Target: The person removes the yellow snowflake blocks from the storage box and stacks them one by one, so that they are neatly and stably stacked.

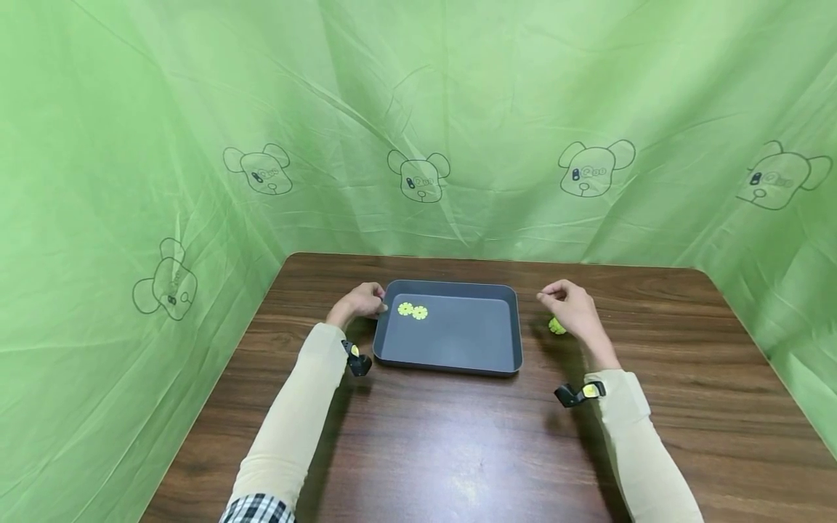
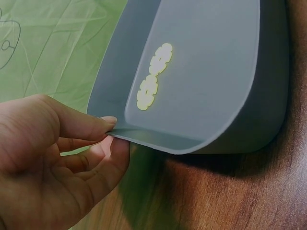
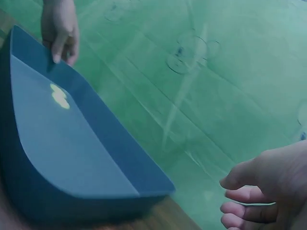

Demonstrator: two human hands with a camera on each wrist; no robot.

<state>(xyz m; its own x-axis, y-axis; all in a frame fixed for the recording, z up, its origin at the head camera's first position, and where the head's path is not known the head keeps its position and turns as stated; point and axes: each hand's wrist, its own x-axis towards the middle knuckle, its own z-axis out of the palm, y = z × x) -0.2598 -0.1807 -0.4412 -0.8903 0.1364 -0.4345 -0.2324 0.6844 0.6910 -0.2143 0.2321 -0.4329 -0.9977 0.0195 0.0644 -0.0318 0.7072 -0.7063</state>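
My left hand (image 1: pixel 362 301) pinches the left rim of a dark grey rectangular tray (image 1: pixel 458 334) between thumb and fingers. In the left wrist view the thumb lies over the rim, with fingertips beneath it. Two small yellow flower-shaped pieces (image 1: pixel 413 311) lie side by side on the tray floor, near its back left corner. To the right of the tray, my right hand (image 1: pixel 572 309) hovers with fingers loosely bent and nothing visible between them. Partly covered by this hand in the head view is more yellow, scalloped-edged material (image 1: pixel 557 326) on the table.
A brown wood-grain table (image 1: pixel 418 436) carries the tray. Green cloth (image 1: pixel 497 87) printed with bear heads hangs behind the table and along both sides. Each wrist wears a black camera mount, such as the right mount (image 1: pixel 579 394).
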